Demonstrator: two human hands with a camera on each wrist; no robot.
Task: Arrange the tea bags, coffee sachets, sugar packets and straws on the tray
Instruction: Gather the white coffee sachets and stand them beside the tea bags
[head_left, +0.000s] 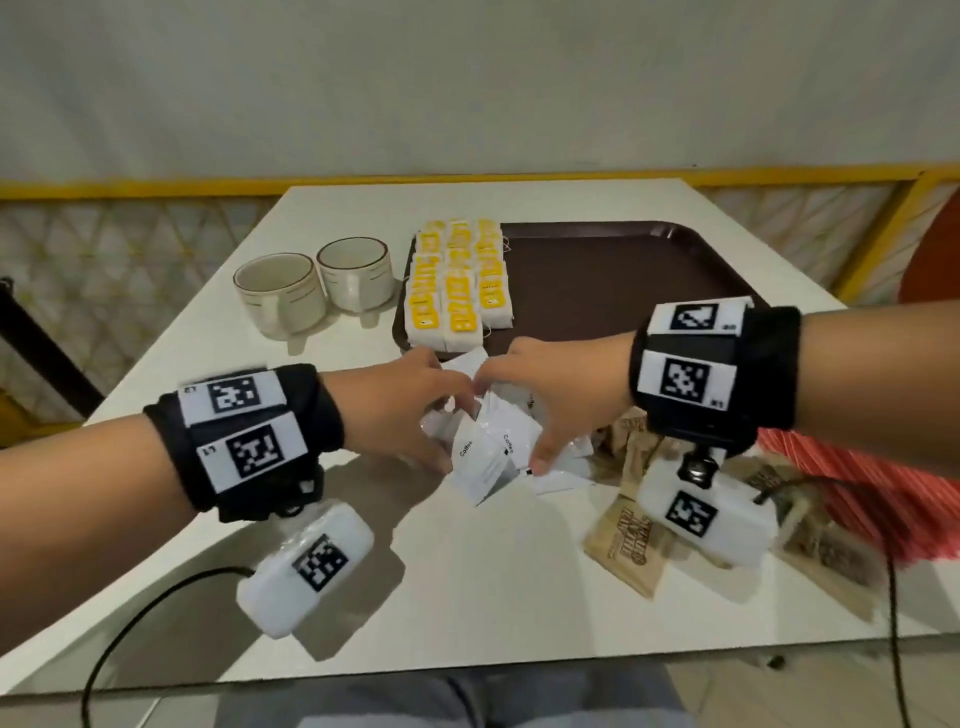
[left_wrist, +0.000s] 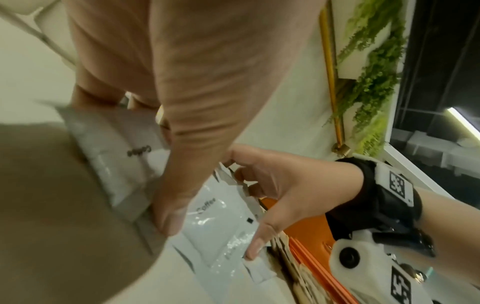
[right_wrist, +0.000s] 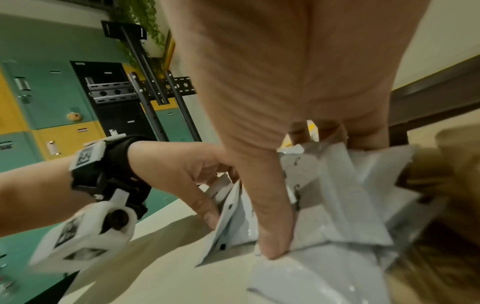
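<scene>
A pile of white coffee sachets (head_left: 485, 462) lies on the white table in front of the brown tray (head_left: 623, 270). My left hand (head_left: 449, 431) grips the pile from the left, thumb (left_wrist: 168, 218) on the near side and fingers behind. My right hand (head_left: 511, 423) grips it from the right, thumb (right_wrist: 272, 242) pressed on a sachet. Yellow tea bags (head_left: 457, 283) lie in three rows on the tray's left end. Brown sugar packets (head_left: 626, 545) and red striped straws (head_left: 862, 488) lie on the table under my right wrist.
Two cream cups (head_left: 311, 286) stand on the table left of the tray. The right part of the tray is bare. A yellow rail with mesh (head_left: 156, 218) runs behind the table. Cables hang from both wrist cameras over the near table edge.
</scene>
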